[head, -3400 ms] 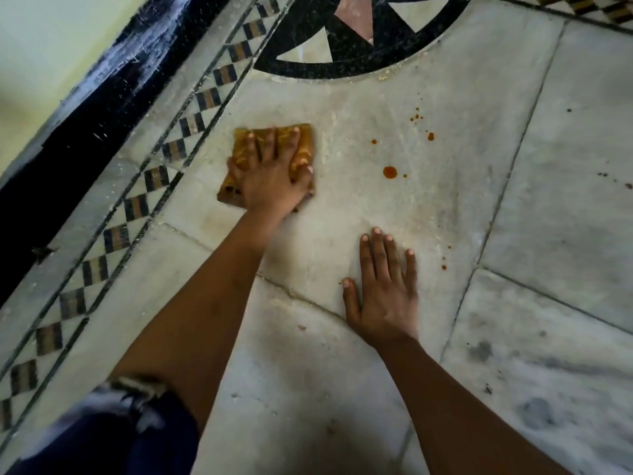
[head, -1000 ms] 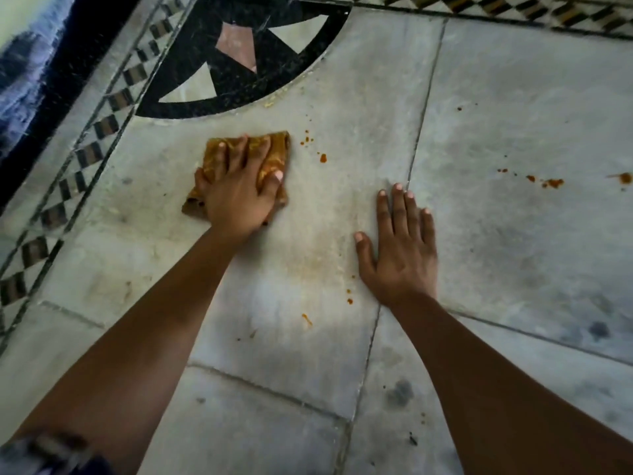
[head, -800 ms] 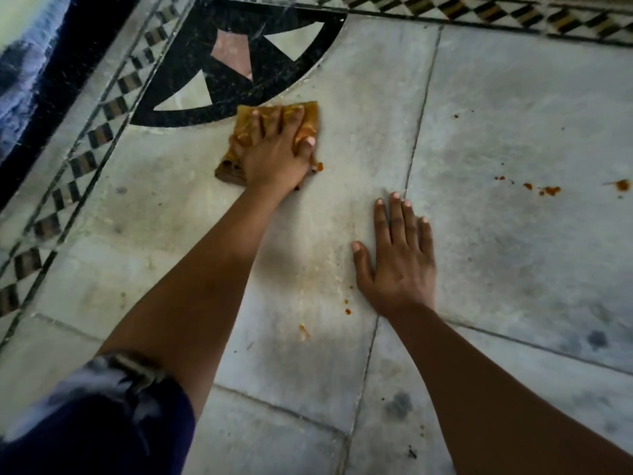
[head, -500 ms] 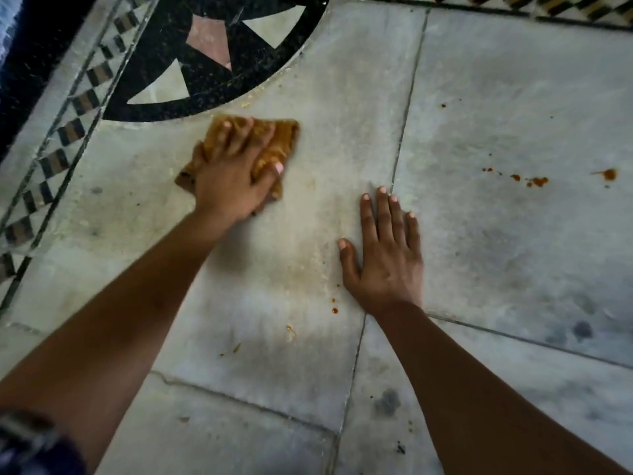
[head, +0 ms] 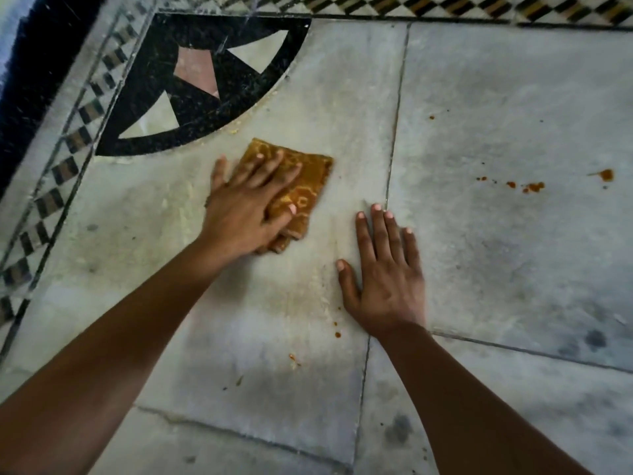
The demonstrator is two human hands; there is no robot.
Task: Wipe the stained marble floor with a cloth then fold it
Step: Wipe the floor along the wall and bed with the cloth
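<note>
A: Hands?
B: Two, both bare, both down on the marble floor [head: 513,97]. Left hand [head: 246,204] is pressed flat on the cloth [head: 308,180], fingers spread, thumb laid over its near edge. Not gripping it, just palm weight on top.
A: Right one?
B: Right hand [head: 383,279] is flat on the floor, fingers together and extended, nothing under it or in it. It sits just beside the cloth, fingertips reaching the vertical joint [head: 394,132] between slabs.
A: Cloth count and state?
B: One cloth. Mustard yellow, patterned, folded into a small rectangle, lying flat on the left slab, just below the black inlay [head: 205,108]. Its far right part shows past the fingers.
A: Stains?
B: Orange-brown spots, three groups. One cluster [head: 527,186] on the right slab, well apart from both hands, with a single larger blot [head: 606,174] further right. One lone speck [head: 431,117] higher up near the joint. Then a few small spots [head: 337,334] close to the right wrist, plus a smear [head: 293,358] below them.
A: Anything else on the floor?
B: Checkered border strips, two: one [head: 51,200] running along the left, one [head: 445,5] along the top. The slab under the cloth has a yellowish haze; hard to tell if it's wet.
</note>
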